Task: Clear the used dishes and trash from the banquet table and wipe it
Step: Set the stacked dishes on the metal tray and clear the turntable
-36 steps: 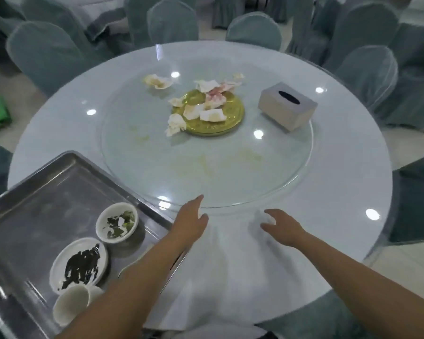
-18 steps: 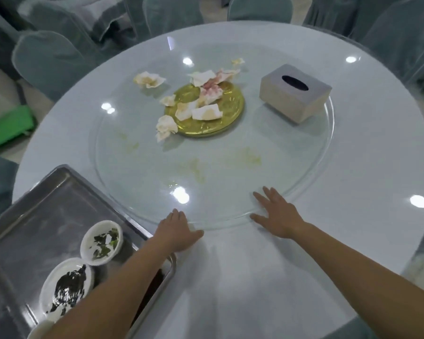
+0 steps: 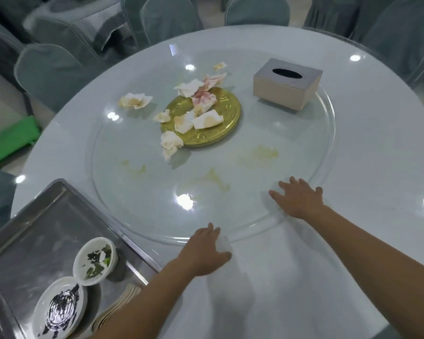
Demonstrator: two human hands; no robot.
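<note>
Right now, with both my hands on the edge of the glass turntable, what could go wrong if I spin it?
Loose crumpled napkins could slide off the glass turntable. The tissue box sits near the rim and might swing off. Your right hand lies by greasy yellow smears, so fingers may slip.

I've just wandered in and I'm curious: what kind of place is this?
Probably a banquet hall or restaurant dining room: a big round table with a glass turntable, fabric-covered chairs all around, and a metal tray of used dishes.
</note>
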